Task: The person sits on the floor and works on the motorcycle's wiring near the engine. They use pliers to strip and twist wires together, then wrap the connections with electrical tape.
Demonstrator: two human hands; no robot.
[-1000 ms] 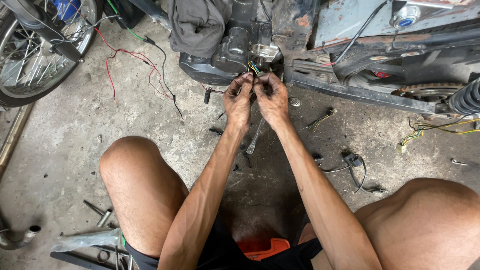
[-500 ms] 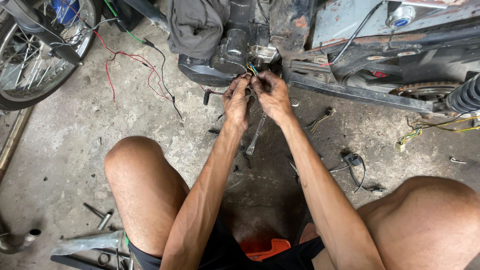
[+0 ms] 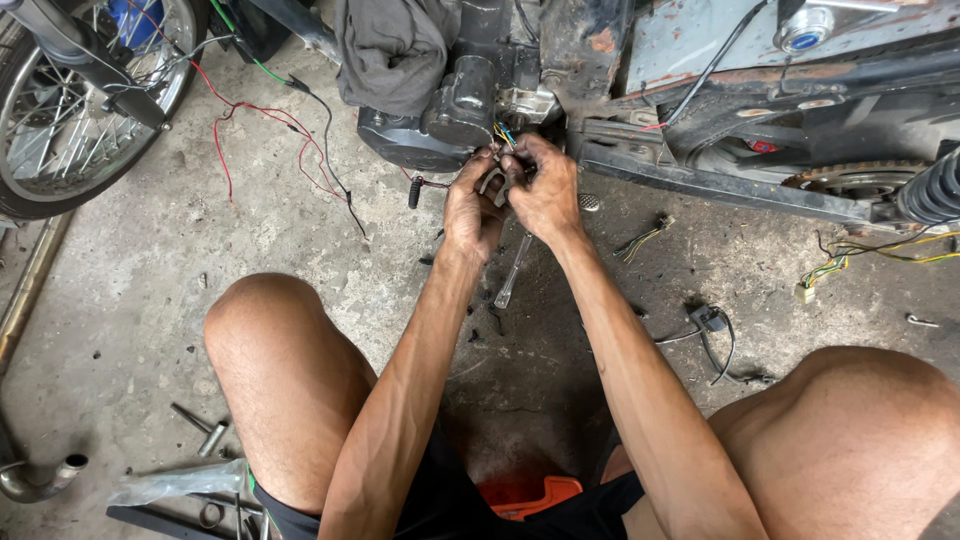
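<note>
– Where are my hands?
– My left hand point(image 3: 472, 205) touches my right hand point(image 3: 542, 188) at the engine point(image 3: 450, 110), far centre.
– And around?
– Wheel point(image 3: 70, 110) far left, screwdriver point(image 3: 512, 272) just nearer, chain sprocket point(image 3: 850, 183) right.

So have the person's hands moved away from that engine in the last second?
No. Both the left hand and the right hand stay together on the small wires beside the dark engine case.

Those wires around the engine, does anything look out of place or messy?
Yes. Red and black wires trail loose over the concrete floor, and a cut yellow-green wire bundle lies unattached at right. Both hands pinch coloured wires at the engine.
</note>
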